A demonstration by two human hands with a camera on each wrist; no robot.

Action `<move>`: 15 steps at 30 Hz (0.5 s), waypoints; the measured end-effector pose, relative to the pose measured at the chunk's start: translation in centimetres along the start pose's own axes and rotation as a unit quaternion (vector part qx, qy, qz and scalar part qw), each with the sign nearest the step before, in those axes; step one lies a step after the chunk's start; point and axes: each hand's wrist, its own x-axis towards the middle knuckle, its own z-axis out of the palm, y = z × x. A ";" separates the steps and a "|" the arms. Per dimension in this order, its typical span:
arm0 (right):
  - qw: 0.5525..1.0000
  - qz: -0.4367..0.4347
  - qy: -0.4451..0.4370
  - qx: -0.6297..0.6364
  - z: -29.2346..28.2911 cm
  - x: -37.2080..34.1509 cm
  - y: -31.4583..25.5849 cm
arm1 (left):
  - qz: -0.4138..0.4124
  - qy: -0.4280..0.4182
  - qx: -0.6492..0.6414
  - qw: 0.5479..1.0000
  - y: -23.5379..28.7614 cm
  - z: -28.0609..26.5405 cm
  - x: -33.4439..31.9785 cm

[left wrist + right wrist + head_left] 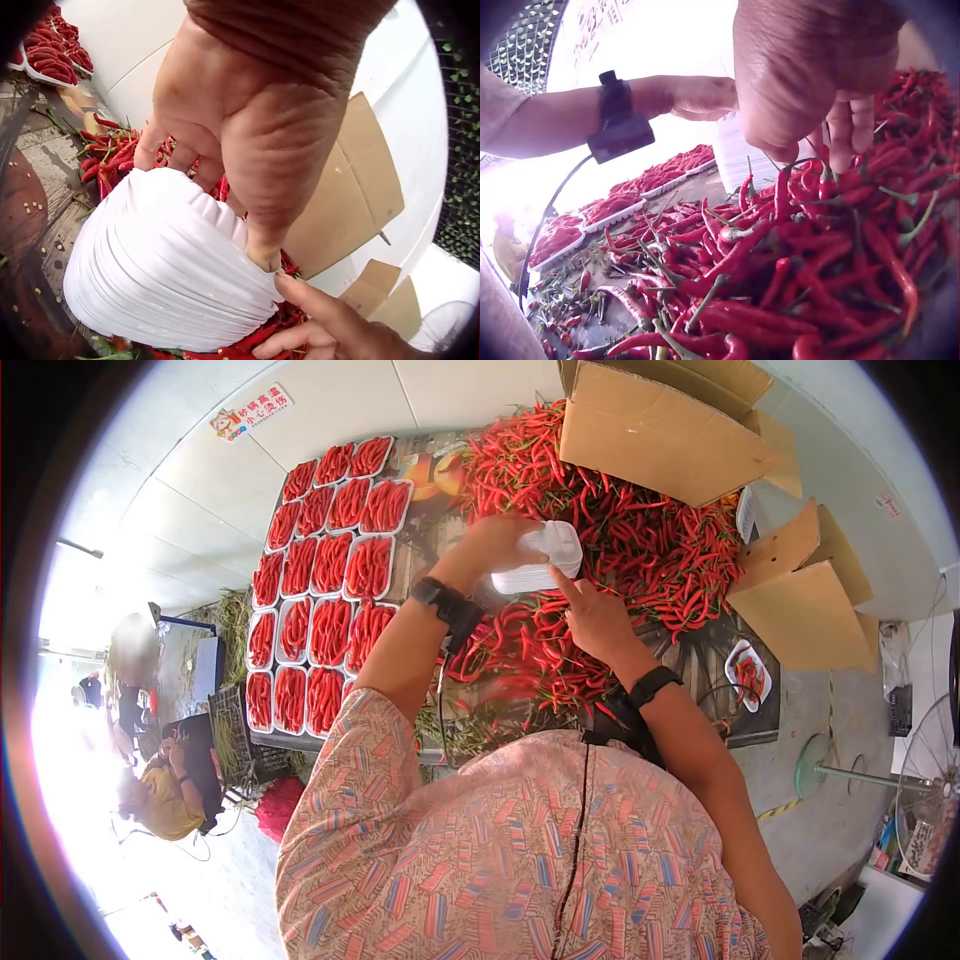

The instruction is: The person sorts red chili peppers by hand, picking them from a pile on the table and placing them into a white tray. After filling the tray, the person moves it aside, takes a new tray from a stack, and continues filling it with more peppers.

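A stack of white trays is gripped by the left hand, whose thumb and fingers straddle it in the left wrist view, where the nested rims of the trays fan out. The right hand has its index finger extended to the near corner of the stack; in the left wrist view that fingertip touches the rim beside the left thumb. Red chillies lie around and below both hands. In the right wrist view the right hand hangs over the chillies, partly hiding the stack.
Rows of white trays filled with chillies cover the table's left side. A large chilli heap lies at the back right beside cardboard boxes. One partly filled tray sits at the right edge. A seated person is at far left.
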 end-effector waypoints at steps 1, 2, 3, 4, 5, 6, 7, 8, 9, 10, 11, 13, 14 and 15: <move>1.000 -0.005 0.005 0.002 0.0 0.0 0.0 | -0.005 -0.004 -0.001 1.000 0.0 0.0 0.0; 1.000 -0.005 0.004 0.003 0.1 -0.1 0.0 | -0.005 -0.004 -0.001 1.000 0.1 0.0 0.0; 1.000 -0.006 0.004 0.001 0.1 -0.1 -0.1 | -0.008 -0.004 0.000 1.000 0.1 0.0 0.0; 1.000 -0.006 0.004 -0.001 0.1 -0.1 -0.1 | -0.010 -0.003 0.002 1.000 0.1 0.0 0.1; 1.000 -0.006 0.004 -0.001 0.1 -0.1 -0.1 | -0.010 -0.003 0.002 1.000 0.1 0.0 0.1; 1.000 -0.004 0.004 -0.001 0.1 -0.1 -0.2 | -0.009 -0.003 0.001 1.000 0.1 0.0 0.1; 1.000 -0.001 0.004 0.000 0.1 -0.1 -0.2 | -0.007 -0.002 -0.001 1.000 0.2 -0.1 0.1; 1.000 -0.001 0.004 0.000 0.1 -0.1 -0.2 | -0.007 -0.002 0.000 1.000 0.2 -0.1 0.0; 1.000 0.001 0.001 -0.003 0.2 -0.1 -0.2 | -0.007 -0.002 -0.001 1.000 0.2 -0.1 0.0; 1.000 0.003 -0.003 -0.005 0.2 -0.1 -0.2 | -0.006 -0.002 -0.002 1.000 0.2 -0.1 0.0; 1.000 0.004 -0.003 -0.005 0.2 -0.1 -0.2 | -0.006 -0.002 -0.002 1.000 0.2 -0.1 0.1; 1.000 0.001 0.012 0.004 0.3 -0.1 -0.2 | -0.011 -0.009 0.005 1.000 0.2 -0.1 0.1; 1.000 0.001 0.012 0.005 0.3 -0.1 -0.3 | -0.011 -0.009 0.005 1.000 0.2 -0.1 0.1; 1.000 0.003 0.009 0.004 0.2 -0.1 -0.4 | -0.008 -0.005 0.003 1.000 0.1 0.0 0.1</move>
